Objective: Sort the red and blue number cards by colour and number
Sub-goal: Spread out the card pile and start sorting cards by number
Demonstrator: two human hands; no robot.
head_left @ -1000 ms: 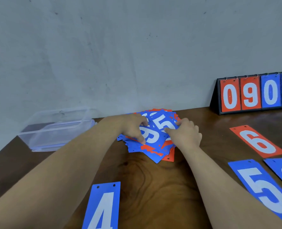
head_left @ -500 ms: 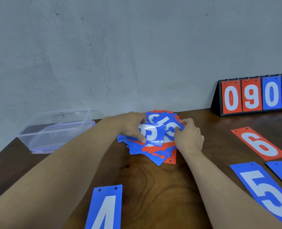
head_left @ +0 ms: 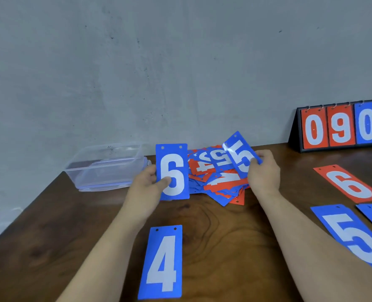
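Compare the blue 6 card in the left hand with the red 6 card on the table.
The blue 6 card is blue, the red 6 card red. The left hand holds the blue 6 card upright; the red 6 card lies flat on the table, slanted. Both show a white 6.

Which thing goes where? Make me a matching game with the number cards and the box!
Things:
1. blue 6 card
2. blue 4 card
3. red 6 card
4. clear box

Places:
A. far left on the table
B. lying flat, closest to the person
C. held up by the left hand
D. lying flat on the right side

Pairs: 1-C, 2-B, 3-D, 4-A
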